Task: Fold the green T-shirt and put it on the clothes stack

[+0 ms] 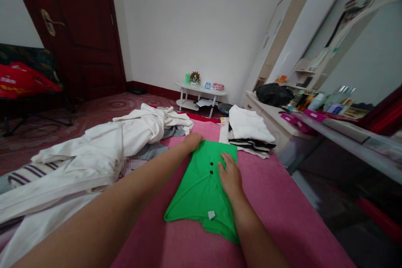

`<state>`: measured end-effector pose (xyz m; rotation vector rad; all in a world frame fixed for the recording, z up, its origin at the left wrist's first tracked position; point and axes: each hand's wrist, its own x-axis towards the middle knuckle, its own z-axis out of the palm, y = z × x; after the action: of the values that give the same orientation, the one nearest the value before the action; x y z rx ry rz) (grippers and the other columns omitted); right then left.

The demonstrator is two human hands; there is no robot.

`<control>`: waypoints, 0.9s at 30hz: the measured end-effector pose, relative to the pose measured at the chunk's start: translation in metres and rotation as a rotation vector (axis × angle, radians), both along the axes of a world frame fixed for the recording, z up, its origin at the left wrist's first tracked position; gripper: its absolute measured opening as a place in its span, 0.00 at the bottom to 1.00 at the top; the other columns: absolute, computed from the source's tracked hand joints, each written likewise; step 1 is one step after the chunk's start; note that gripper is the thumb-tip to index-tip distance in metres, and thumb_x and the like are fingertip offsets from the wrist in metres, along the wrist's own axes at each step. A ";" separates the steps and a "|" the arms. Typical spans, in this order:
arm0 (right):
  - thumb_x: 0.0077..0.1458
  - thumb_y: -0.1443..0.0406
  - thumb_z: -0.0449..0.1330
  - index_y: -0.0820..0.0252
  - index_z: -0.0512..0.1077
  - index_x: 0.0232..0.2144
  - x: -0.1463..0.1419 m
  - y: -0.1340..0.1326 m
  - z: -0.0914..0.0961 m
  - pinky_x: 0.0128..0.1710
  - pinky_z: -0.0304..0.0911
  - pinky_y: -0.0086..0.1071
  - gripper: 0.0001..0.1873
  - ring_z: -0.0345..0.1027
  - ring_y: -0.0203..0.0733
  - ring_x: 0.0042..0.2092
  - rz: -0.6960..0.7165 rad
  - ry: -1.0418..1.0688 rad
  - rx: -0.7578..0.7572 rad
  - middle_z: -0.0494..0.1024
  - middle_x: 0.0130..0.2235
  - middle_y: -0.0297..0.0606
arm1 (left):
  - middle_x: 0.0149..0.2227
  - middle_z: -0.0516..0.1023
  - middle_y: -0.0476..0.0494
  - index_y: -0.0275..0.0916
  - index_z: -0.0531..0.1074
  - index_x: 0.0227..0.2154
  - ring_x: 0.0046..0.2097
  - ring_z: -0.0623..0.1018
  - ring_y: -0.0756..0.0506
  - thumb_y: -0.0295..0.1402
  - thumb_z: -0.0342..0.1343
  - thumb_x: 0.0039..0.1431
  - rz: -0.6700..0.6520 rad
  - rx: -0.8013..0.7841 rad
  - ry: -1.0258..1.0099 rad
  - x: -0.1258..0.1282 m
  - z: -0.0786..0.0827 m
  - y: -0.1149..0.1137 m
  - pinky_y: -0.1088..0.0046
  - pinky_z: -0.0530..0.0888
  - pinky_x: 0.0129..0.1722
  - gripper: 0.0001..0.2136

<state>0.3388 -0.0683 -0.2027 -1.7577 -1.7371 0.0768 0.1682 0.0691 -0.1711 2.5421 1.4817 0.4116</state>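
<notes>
A green garment (pixel 201 184) with two dark buttons and a white tag lies partly folded on the pink bed cover (pixel 264 209). At its far left corner is my left hand (pixel 194 141); its fingertips are hard to make out there. My right hand (pixel 230 176) rests on the garment's right side, fingers spread and lying flat. Just beyond, to the right, stands a stack of folded clothes (pixel 249 127), white on top with black layers below.
Loose white clothes (pixel 103 146) are heaped along the left side. A low white table (pixel 201 88) with small items stands by the far wall. A dresser (pixel 279 121) with a black bag (pixel 274 93) and bottles flanks the right. A red bag (pixel 25 81) sits on a chair at left.
</notes>
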 end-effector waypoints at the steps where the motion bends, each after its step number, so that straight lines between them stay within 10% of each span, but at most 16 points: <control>1: 0.56 0.66 0.49 0.69 0.67 0.55 0.000 0.000 0.001 0.61 0.50 0.44 0.25 0.56 0.50 0.61 -0.004 -0.016 -0.016 0.66 0.59 0.49 | 0.45 0.79 0.41 0.43 0.77 0.43 0.48 0.76 0.41 0.27 0.56 0.53 0.007 -0.003 0.014 0.000 0.001 0.001 0.69 0.70 0.49 0.14; 12: 0.55 0.66 0.54 0.62 0.70 0.52 -0.006 -0.007 0.010 0.60 0.50 0.46 0.22 0.56 0.50 0.61 0.035 -0.037 0.022 0.67 0.58 0.47 | 0.49 0.75 0.39 0.40 0.73 0.46 0.50 0.73 0.42 0.33 0.55 0.55 0.248 0.021 -0.057 -0.030 0.007 -0.026 0.71 0.68 0.46 0.15; 19: 0.53 0.64 0.61 0.56 0.75 0.36 -0.029 -0.034 0.039 0.48 0.60 0.38 0.07 0.67 0.41 0.43 0.671 0.050 0.169 0.76 0.38 0.37 | 0.21 0.73 0.47 0.38 0.74 0.22 0.27 0.73 0.47 0.58 0.51 0.51 0.351 -0.154 -0.154 -0.036 0.008 -0.059 0.75 0.63 0.27 0.25; 27: 0.48 0.62 0.67 0.54 0.76 0.35 -0.061 -0.053 0.042 0.43 0.58 0.35 0.09 0.65 0.40 0.40 0.878 -0.147 0.078 0.75 0.35 0.33 | 0.17 0.69 0.52 0.39 0.72 0.20 0.27 0.71 0.49 0.50 0.60 0.46 0.427 -0.233 -0.358 -0.035 0.007 -0.076 0.76 0.59 0.26 0.17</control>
<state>0.2778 -0.1208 -0.1611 -0.8489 -2.4572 0.2519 0.1329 -0.0064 -0.1640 1.8508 1.7937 0.6661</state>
